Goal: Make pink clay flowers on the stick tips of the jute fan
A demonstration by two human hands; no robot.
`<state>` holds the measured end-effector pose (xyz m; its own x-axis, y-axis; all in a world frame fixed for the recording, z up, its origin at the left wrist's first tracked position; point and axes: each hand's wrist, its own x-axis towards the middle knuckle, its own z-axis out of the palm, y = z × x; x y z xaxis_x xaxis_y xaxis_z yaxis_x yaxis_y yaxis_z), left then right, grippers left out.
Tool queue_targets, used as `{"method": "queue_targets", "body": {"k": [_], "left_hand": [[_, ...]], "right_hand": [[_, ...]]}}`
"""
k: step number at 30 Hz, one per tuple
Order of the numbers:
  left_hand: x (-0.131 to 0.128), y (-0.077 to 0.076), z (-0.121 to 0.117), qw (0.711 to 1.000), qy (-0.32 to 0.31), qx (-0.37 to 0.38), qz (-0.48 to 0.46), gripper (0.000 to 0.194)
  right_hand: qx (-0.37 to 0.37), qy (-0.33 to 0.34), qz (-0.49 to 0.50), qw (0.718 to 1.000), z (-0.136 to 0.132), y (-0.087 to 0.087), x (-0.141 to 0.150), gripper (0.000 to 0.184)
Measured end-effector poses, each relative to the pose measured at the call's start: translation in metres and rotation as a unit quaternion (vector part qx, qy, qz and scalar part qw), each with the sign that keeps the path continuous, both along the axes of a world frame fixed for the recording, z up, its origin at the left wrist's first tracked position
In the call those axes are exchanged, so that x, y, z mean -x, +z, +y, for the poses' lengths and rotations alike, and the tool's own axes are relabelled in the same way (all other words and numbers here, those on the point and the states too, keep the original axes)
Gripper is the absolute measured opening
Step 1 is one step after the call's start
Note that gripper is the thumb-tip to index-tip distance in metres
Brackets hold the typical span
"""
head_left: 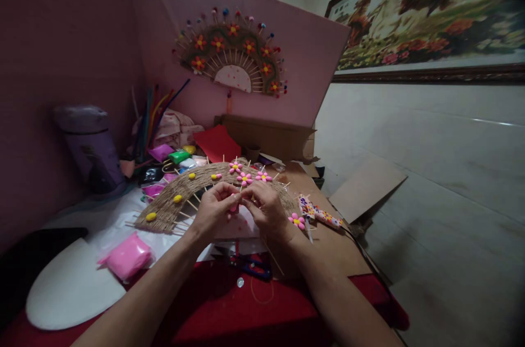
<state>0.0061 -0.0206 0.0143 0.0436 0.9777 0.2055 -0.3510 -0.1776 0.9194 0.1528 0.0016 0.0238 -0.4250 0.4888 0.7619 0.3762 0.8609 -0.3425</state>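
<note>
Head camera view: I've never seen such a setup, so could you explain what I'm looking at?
No machine shows here: these are a person's bare hands. This single picture comes from a camera worn on their head, looking forward and down.

The left hand holds a small pink piece; the right hand is close against it, and its fingers hide whether it holds anything too. Beyond lies a twine-covered arch with sticks, yellow dots and pink flowers. Nearer are scissors, with a pink packet and a white rounded piece to the left. A similar flowered arch is up on the pink panel.
</note>
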Motion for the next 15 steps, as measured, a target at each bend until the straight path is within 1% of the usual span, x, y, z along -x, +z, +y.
{"method": "queue_targets", "body": {"k": [2, 4, 6, 8, 11, 13, 14, 15], "left_hand": [[-0.001, -0.001, 0.000, 0.999, 0.000, 0.013, -0.038, 0.020], [-0.002, 0.000, -0.001, 0.997, 0.006, 0.027, -0.067, 0.017], [-0.001, 0.002, -0.002, 0.996, 0.020, 0.042, -0.074, 0.016], [0.000, 0.006, -0.002, 0.994, 0.036, 0.060, -0.085, 0.016], [0.003, 0.013, -0.001, 0.986, 0.062, 0.076, -0.135, 0.020], [0.004, 0.015, -0.001, 0.983, 0.075, 0.058, -0.156, 0.022], [0.004, 0.016, -0.001, 0.985, 0.073, 0.047, -0.151, 0.022], [0.003, 0.015, -0.002, 0.988, 0.064, 0.039, -0.135, 0.024]], "right_hand": [[0.026, 0.007, 0.014, 1.000, -0.001, -0.001, 0.000, 0.007], [0.076, 0.016, 0.044, 0.996, -0.002, -0.002, 0.002, 0.009], [0.135, 0.031, 0.080, 0.987, -0.002, -0.004, 0.005, 0.012], [0.200, 0.053, 0.129, 0.970, -0.002, -0.005, 0.006, 0.015], [0.296, 0.083, 0.229, 0.924, 0.000, -0.004, 0.003, 0.021], [0.334, 0.094, 0.273, 0.897, 0.001, -0.001, 0.000, 0.024], [0.341, 0.097, 0.280, 0.892, 0.001, 0.000, 0.000, 0.024], [0.339, 0.100, 0.279, 0.893, 0.000, 0.001, -0.001, 0.023]]}}
